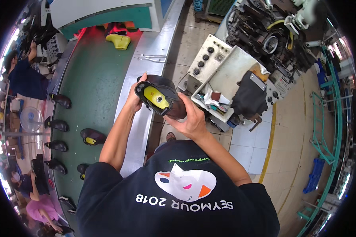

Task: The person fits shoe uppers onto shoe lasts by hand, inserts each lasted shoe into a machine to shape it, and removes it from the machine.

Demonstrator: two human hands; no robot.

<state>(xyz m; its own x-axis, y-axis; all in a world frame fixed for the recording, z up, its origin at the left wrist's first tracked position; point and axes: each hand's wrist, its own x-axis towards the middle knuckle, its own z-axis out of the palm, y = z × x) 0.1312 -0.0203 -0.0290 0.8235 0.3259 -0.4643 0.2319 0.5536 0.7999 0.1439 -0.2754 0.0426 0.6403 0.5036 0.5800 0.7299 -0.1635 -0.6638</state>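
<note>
Between both hands, in front of my chest, is a dark shoe upper (pixel 162 82) with a yellow shoe last (pixel 151 94) inside it. The opening and the top of the last face up toward me. My left hand (pixel 136 98) grips the upper along its left side, with fingertips at the far edge. My right hand (pixel 193 121) is closed round its right side, thumb toward the far side and fingers partly hidden beneath. The shoe is held up off all surfaces, beside the metal edge (pixel 131 85) of the conveyor.
On my left runs a green conveyor belt (pixel 95 75) carrying several dark shoes; one (pixel 93 136) lies mid-belt. A yellow last (pixel 118 41) lies by the red-lit machine opening. To my right stand a machine (pixel 265 39), its knob panel (pixel 209 55) and a tool tray (pixel 235 65). People work across the belt.
</note>
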